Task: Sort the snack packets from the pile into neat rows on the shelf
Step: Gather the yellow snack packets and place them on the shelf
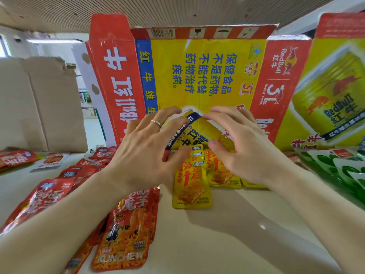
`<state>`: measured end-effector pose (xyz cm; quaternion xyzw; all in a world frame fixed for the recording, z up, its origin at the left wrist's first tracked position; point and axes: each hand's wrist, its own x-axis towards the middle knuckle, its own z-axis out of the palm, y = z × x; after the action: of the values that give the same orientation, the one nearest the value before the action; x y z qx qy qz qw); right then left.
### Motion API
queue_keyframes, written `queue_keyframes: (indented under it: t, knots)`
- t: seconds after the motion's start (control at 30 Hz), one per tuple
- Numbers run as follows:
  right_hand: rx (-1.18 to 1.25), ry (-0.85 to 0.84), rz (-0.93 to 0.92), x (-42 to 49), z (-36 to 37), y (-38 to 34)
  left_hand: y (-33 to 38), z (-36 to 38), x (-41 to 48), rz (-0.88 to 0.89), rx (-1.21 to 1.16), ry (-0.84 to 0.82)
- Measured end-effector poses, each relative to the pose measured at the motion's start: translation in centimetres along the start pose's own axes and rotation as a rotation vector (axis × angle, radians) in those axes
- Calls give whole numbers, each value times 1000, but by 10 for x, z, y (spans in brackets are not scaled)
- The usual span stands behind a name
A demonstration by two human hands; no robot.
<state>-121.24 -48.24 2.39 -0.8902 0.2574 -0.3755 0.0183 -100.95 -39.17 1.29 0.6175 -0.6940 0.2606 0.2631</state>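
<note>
Several yellow snack packets (191, 186) lie overlapped in a row on the white shelf (227, 234), running back toward the cardboard wall. My left hand (146, 153), with a ring on one finger, hovers over the row's left side, its thumb touching the top of the yellow packets. My right hand (241, 147) spreads over the row's right side, fingers relaxed, covering further yellow packets (223, 175). Neither hand grips a packet. A row of red-orange packets (126, 232) runs under my left forearm.
Flattened Red Bull cartons (207, 76) stand upright as the back wall. More red packets (51, 196) lie at the left, with loose ones (17, 158) at the far left. Green-and-white packets (339, 165) are stacked at the right. Brown cardboard (39, 103) stands at the back left.
</note>
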Motion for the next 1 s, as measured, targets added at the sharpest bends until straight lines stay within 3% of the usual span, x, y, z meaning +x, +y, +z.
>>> queue_keyframes:
  t: [0.4, 0.6, 1.0]
  knots:
    - [43, 102, -117, -8, -7, -36, 39, -41, -25, -47, 293, 10]
    - [38, 67, -219, -18, -11, -67, 50, -79, -53, -116, 379, -23]
    - [114, 8, -400, -21, 9, -178, 8, -162, -142, -279, 488, -34]
